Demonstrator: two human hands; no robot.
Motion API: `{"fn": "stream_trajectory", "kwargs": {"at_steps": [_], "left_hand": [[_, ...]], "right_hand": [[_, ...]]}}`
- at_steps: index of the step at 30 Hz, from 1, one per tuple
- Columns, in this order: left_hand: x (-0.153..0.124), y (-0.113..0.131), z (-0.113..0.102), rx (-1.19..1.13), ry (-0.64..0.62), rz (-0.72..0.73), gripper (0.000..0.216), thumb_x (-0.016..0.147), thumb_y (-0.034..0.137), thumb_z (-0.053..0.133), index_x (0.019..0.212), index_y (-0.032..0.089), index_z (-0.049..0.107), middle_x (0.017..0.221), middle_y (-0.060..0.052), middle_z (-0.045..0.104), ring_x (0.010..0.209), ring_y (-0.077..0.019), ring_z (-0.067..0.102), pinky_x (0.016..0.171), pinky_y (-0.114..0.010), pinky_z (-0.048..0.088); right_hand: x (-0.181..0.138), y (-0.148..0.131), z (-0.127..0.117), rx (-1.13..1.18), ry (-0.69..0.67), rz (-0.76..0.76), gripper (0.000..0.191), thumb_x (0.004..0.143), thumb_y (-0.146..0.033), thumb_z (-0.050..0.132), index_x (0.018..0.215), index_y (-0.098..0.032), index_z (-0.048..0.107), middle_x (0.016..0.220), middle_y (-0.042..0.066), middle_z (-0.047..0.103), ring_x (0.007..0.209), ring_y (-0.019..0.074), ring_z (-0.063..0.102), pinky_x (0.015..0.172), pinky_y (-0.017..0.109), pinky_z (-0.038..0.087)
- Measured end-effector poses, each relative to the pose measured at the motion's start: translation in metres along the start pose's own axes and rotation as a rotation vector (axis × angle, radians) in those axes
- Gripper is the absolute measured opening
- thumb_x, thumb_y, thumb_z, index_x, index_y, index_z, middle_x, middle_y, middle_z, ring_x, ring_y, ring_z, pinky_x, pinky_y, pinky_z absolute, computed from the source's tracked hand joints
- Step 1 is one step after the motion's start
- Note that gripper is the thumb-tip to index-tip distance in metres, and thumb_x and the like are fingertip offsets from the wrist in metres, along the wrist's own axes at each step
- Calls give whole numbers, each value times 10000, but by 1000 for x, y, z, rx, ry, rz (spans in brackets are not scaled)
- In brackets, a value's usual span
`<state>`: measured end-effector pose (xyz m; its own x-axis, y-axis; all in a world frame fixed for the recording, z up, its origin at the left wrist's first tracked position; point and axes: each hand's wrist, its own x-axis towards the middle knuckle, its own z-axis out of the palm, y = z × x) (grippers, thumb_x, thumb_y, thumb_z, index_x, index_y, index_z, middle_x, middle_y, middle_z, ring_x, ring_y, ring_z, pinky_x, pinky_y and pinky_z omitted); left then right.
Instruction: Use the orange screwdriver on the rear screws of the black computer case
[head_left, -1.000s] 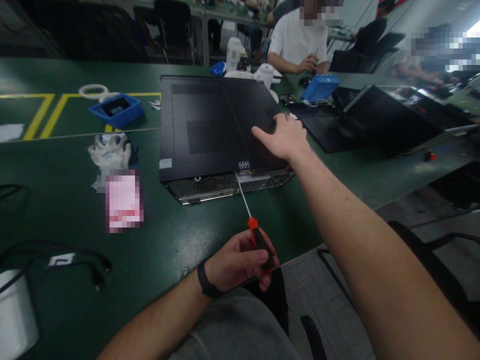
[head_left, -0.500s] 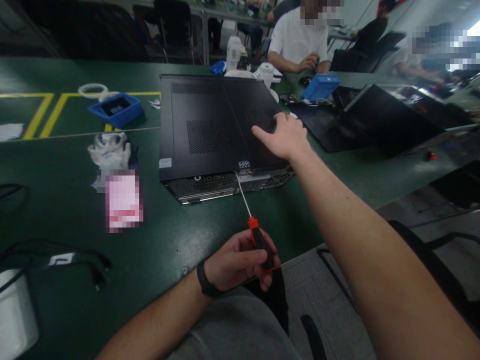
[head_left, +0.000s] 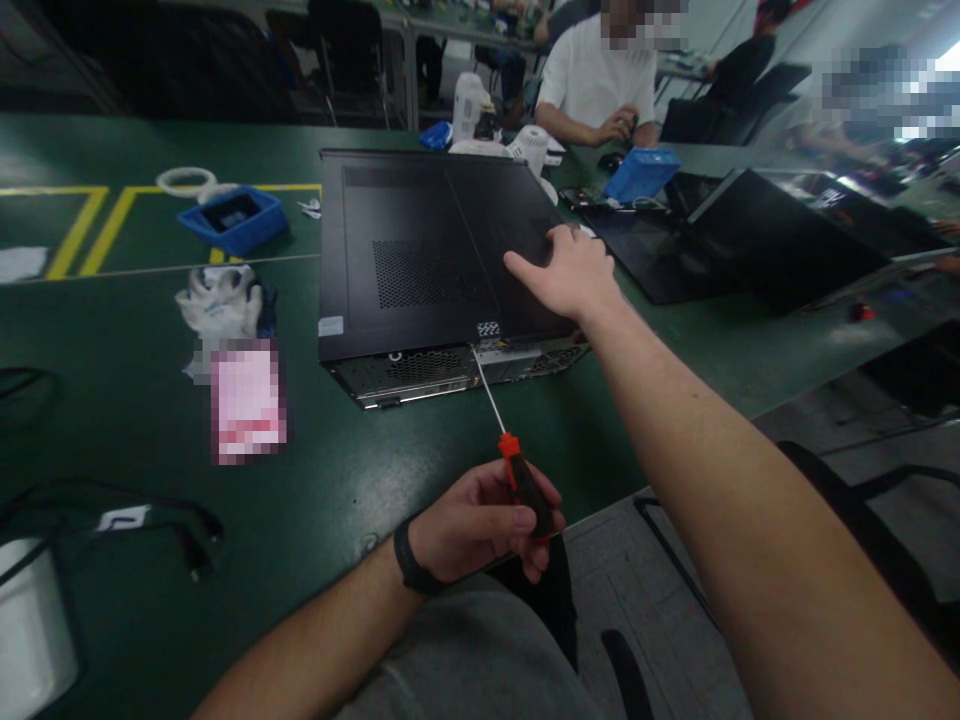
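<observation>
Two hands are showing: your left hand (head_left: 484, 522) is gripping the screwdriver (head_left: 510, 447), its tip reaching the back edge of the computer case (head_left: 431, 372), which is lying on the green table (head_left: 322, 540). Your right hand (head_left: 576, 272) is spreading open on top. The black cover (head_left: 450, 235) is still sitting on; I'm not seeing what's loose. Farther off, a blue bin (head_left: 259, 232) is holding something dark.

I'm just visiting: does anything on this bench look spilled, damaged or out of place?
Nothing looks spilled or plainly damaged. The computer case lies flat, the right hand on top and the screwdriver in the left hand reaching its near edge. At most, the crumpled gloves and loose black cables look untidy.
</observation>
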<state>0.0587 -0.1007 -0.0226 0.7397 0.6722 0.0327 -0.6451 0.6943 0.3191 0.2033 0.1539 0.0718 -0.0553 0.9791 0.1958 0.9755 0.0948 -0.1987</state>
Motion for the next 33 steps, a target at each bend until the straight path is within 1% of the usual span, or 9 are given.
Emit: {"fn": "stream_trajectory", "kwargs": {"at_steps": [8,14,17,20,24,28,31,33], "left_hand": [[2,-1,0,21,-10,19,278,840,270,862,1034,159,696,917,-30,779,617,-121,754,568,-218,643],[2,-2,-2,46,-33,38,306,856,309,850,1016,164,633,911,-32,777,612,-119,749,565,-216,630],[2,-2,-1,60,-31,39,312,858,316,846,1004,170,612,905,-28,772,614,-117,742,564,-215,616],[2,1,1,51,-31,33,306,857,314,839,1037,166,641,909,-35,773,636,-125,746,578,-219,613],[0,3,2,14,-14,1,352,836,284,848,1115,158,676,941,-58,785,675,-145,764,609,-233,626],[1,-1,-3,35,-13,19,282,862,270,826,1062,166,655,935,-40,779,638,-131,755,574,-217,612],[2,-4,-8,47,-46,54,238,909,278,784,1041,186,610,931,-24,779,583,-118,741,519,-192,587],[2,-4,-8,52,-60,59,226,925,285,770,1029,188,595,932,-27,785,578,-117,742,516,-187,585]], "right_hand": [[0,0,0,-15,-7,1,998,836,-906,411,1446,-122,508,1510,263,517,1385,527,452,1113,707,358],[-2,-2,-1,-16,7,8,985,832,-896,431,1430,-119,535,1485,253,543,1382,514,469,1114,687,372],[-2,-2,-2,-14,7,5,979,834,-895,423,1438,-131,524,1493,247,541,1388,512,464,1112,691,372],[-2,-2,-2,-24,-5,8,972,844,-889,420,1447,-132,508,1508,253,524,1398,511,457,1121,691,363],[-2,-3,-3,-29,-14,14,971,846,-885,425,1450,-128,503,1515,258,515,1404,507,454,1129,683,360],[-2,-2,-3,-19,-13,9,974,838,-890,424,1451,-138,506,1519,253,517,1401,508,449,1125,691,356],[-1,-1,-1,-16,-1,2,999,826,-908,412,1454,-138,510,1514,255,519,1388,511,457,1113,699,363],[-1,0,0,-15,7,-5,1002,822,-916,400,1451,-144,517,1508,251,524,1377,513,464,1104,706,369]]}}
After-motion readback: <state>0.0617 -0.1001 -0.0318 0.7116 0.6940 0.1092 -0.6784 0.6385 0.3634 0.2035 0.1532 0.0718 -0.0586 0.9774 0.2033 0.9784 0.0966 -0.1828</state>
